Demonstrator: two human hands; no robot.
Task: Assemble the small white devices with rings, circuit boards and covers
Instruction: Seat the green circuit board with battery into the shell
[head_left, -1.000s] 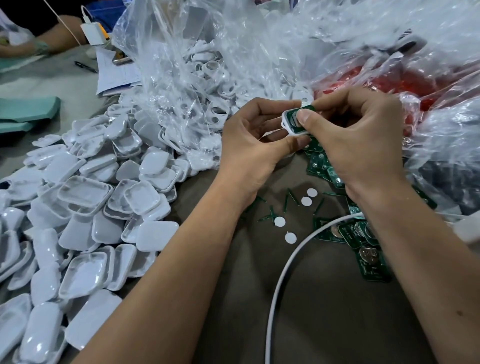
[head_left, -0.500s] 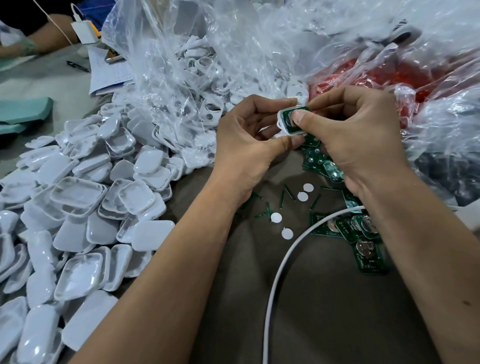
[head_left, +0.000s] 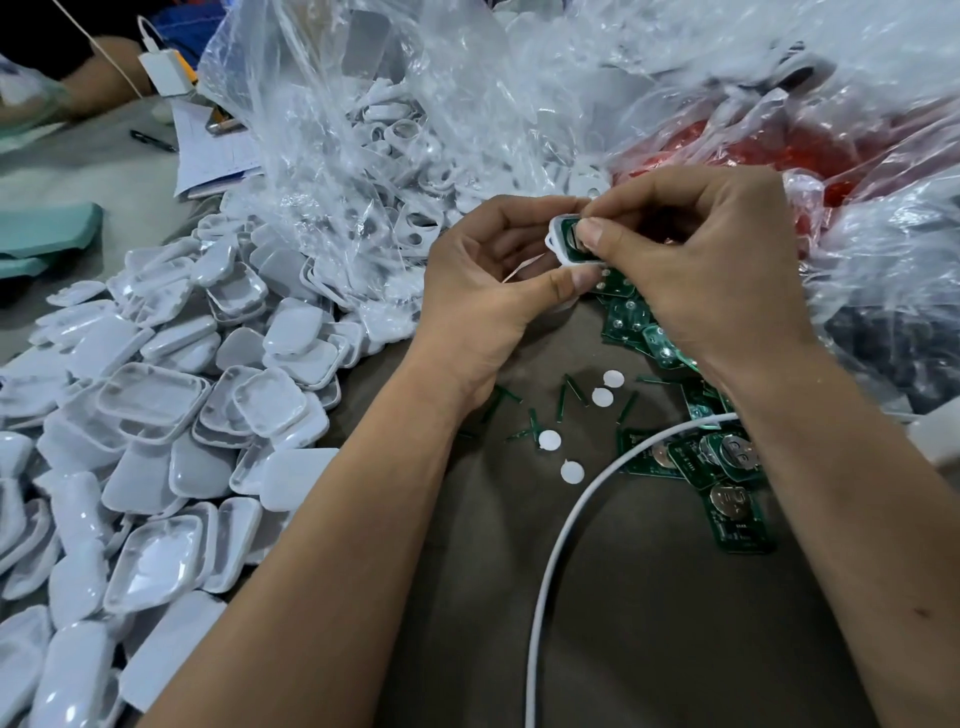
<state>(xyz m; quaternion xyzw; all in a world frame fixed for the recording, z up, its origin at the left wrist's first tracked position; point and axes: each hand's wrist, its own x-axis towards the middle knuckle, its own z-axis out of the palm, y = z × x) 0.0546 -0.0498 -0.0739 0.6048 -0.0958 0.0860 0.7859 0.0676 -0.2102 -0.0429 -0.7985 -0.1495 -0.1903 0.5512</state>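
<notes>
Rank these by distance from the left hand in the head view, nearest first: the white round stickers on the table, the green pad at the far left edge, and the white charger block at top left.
1. White round stickers: just right of the left hand's wrist.
2. White charger block: far up-left.
3. Green pad: far left edge; close to the charger's distance, so this order is uncertain.

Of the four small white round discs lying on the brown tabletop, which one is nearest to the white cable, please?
The lowest disc, closest to the camera, lies just left of the white cable; the other three sit farther up the table toward the hands.
</notes>
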